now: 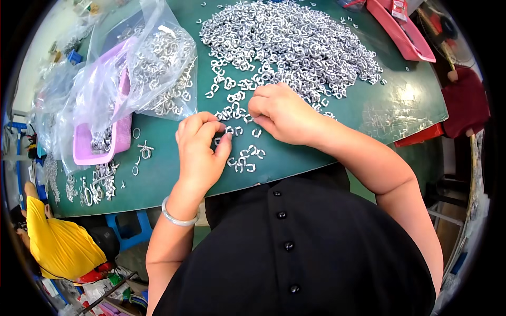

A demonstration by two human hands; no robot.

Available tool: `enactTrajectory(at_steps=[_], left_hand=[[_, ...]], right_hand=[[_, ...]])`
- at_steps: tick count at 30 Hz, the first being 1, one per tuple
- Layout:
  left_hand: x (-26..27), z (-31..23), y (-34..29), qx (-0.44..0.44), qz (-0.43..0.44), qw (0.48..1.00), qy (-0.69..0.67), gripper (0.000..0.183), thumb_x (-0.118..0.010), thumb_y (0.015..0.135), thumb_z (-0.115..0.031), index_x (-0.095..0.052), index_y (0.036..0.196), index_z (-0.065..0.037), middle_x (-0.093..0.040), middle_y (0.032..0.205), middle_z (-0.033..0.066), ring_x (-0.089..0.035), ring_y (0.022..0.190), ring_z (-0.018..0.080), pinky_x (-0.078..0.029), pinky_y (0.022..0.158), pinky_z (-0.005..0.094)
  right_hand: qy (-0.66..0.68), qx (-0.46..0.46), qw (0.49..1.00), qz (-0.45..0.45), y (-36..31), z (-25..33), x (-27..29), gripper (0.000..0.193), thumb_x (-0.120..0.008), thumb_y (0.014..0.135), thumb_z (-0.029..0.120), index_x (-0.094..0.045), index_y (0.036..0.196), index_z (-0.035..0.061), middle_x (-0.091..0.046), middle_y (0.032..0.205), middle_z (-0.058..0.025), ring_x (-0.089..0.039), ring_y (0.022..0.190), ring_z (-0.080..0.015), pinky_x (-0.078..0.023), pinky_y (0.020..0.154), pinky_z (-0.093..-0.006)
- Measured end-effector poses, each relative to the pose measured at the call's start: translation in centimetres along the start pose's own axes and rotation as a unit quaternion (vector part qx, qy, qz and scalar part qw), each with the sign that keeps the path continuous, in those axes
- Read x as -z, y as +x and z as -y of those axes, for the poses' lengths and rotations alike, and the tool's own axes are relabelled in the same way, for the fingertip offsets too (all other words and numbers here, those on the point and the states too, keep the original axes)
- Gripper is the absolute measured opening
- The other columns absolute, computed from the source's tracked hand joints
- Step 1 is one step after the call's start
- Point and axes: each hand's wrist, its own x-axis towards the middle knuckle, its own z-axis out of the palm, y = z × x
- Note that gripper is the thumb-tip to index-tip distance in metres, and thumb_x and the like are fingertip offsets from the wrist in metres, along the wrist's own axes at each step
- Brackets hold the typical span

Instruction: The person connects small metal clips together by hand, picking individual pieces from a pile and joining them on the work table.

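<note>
On the green table a large heap of small silver U-shaped metal pieces [295, 42] rises at the far middle. A thin trail of them runs toward me, down to where both hands work. My left hand [203, 150], with a pale bangle [179, 215] on its wrist, has curled fingers; thumb and forefinger close at a U-shaped piece [229, 130]. My right hand [284, 113] is closed beside the trail, fingertips down among the pieces; what they pinch is hidden. Nearer the table edge lies a small loose group of pieces [245, 159].
At left, a purple plastic basket [124, 138] holds metal parts beneath clear plastic bags [163, 73]. Metal rings and links [100, 181] lie near it. A pink tray [403, 37] stands at far right. People in a yellow shirt [60, 242] and a dark red garment [466, 100] are nearby.
</note>
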Motion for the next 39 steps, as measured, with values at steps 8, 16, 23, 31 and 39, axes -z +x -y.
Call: enactTrajectory(at_steps=[8,16,23,31,39], left_hand=[[0.7,0.0,-0.4,0.003,0.017,0.999,0.036,0.018,-0.075,0.072,-0.008,-0.068,0.089,-0.006,-0.059,0.102,0.0055,-0.053,0.100,0.0270,-0.038,0.088,0.0394],[1.6,1.4,-0.6,0.014,-0.001,1.000,0.015,0.014,-0.068,0.080,-0.004,-0.069,0.094,-0.005,-0.061,0.099,0.0072,-0.056,0.096,0.0266,-0.040,0.087,0.0374],[2.8,1.4,-2.1,0.021,0.025,0.999,-0.009,0.018,-0.063,0.080,0.001,-0.069,0.096,-0.004,-0.061,0.098,0.0082,-0.055,0.095,0.0279,-0.041,0.088,0.0379],[2.7,0.8,-2.1,-0.007,0.061,0.998,0.008,0.023,-0.059,0.078,0.007,-0.068,0.098,-0.001,-0.060,0.100,0.0108,-0.053,0.097,0.0292,-0.042,0.087,0.0364],[2.8,1.1,-2.6,-0.002,0.034,0.999,0.000,0.030,-0.052,0.072,0.014,-0.067,0.095,0.000,-0.060,0.098,0.0125,-0.054,0.095,0.0313,-0.043,0.087,0.0369]], right_hand=[[-0.022,0.044,0.999,-0.014,-2.3,0.1,-0.1,0.002,-0.067,0.079,0.010,-0.066,0.081,0.0103,-0.058,0.087,-0.0031,-0.056,0.092,-0.0246,-0.040,0.080,-0.0392],[-0.035,0.030,0.999,-0.014,-3.0,0.6,1.4,0.009,-0.069,0.078,0.008,-0.070,0.086,0.0089,-0.058,0.096,-0.0040,-0.053,0.096,-0.0249,-0.040,0.084,-0.0388],[-0.093,0.065,0.993,-0.015,-3.1,1.7,1.1,0.011,-0.067,0.077,0.009,-0.070,0.087,0.0063,-0.058,0.114,-0.0104,-0.050,0.112,-0.0301,-0.040,0.091,-0.0432],[-0.099,0.049,0.994,0.008,-2.8,2.4,0.5,0.012,-0.067,0.077,0.009,-0.070,0.088,0.0060,-0.056,0.119,-0.0124,-0.048,0.117,-0.0323,-0.039,0.096,-0.0446],[-0.100,0.028,0.995,0.008,-3.0,2.6,0.4,0.019,-0.068,0.076,0.008,-0.070,0.095,0.0072,-0.055,0.121,-0.0118,-0.047,0.119,-0.0336,-0.038,0.098,-0.0472]])
